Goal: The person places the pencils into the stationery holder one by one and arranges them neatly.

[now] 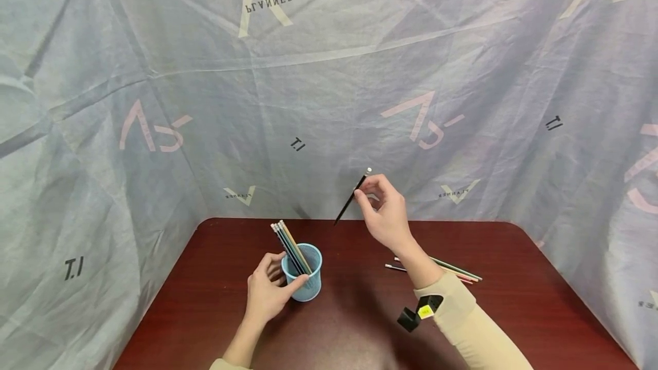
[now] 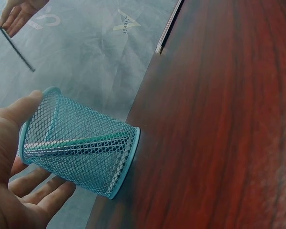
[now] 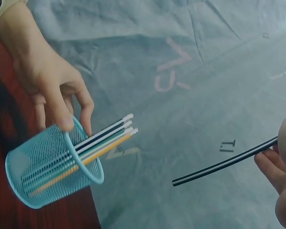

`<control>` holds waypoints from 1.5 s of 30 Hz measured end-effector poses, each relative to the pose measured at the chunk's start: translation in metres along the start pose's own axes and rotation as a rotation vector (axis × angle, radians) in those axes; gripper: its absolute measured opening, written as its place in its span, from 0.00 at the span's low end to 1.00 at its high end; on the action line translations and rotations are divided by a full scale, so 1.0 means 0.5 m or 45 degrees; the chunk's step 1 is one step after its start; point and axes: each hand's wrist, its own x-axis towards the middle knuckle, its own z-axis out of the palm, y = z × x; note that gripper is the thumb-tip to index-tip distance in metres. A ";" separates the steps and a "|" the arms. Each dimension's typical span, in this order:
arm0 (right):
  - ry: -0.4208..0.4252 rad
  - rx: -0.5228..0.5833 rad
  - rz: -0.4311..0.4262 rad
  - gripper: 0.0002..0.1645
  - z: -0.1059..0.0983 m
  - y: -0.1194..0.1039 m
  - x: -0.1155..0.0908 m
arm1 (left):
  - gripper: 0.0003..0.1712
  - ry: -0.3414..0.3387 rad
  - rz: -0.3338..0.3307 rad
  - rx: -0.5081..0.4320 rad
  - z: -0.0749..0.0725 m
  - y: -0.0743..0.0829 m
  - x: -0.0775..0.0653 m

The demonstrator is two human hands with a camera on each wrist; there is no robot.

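Observation:
A light blue mesh pencil cup [image 1: 310, 290] stands on the table, and several pencils with white ends [image 1: 291, 249] lean leftward in it. My left hand [image 1: 266, 291] holds the cup by its rim, thumb on the near side and fingers behind. In the right wrist view, the pencils in the cup [image 3: 109, 142] show striped, green and yellow bodies. Up and to the right of the cup, my right hand [image 1: 386, 214] pinches a black-and-white striped pencil [image 1: 348, 204] between thumb and fingers. It slants in the air, white end up and other end down toward the cup side.
Several more pencils [image 1: 465, 274] lie on the dark red wooden table [image 1: 221, 278], right of the cup and partly behind my right forearm. A grey printed cloth [image 1: 329, 101] hangs around the table's back and sides. A small black device [image 1: 418, 313] sits at my right wrist.

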 end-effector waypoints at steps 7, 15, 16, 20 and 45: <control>-0.063 0.081 0.018 0.06 0.037 -0.004 0.004 | 0.36 -0.002 0.000 0.003 -0.003 0.002 0.003; -0.201 0.023 0.062 0.05 0.080 0.017 -0.015 | 0.37 0.000 0.013 0.038 0.002 0.001 -0.002; -0.214 0.021 0.064 0.05 0.085 0.019 -0.018 | 0.37 0.001 0.012 0.036 0.002 0.001 -0.002; -0.280 0.018 0.069 0.05 0.106 0.028 -0.027 | 0.36 0.008 0.022 0.029 0.003 -0.001 -0.001; -0.608 -0.308 0.113 0.05 0.187 0.106 -0.068 | 0.36 0.016 0.043 0.036 0.003 -0.002 0.001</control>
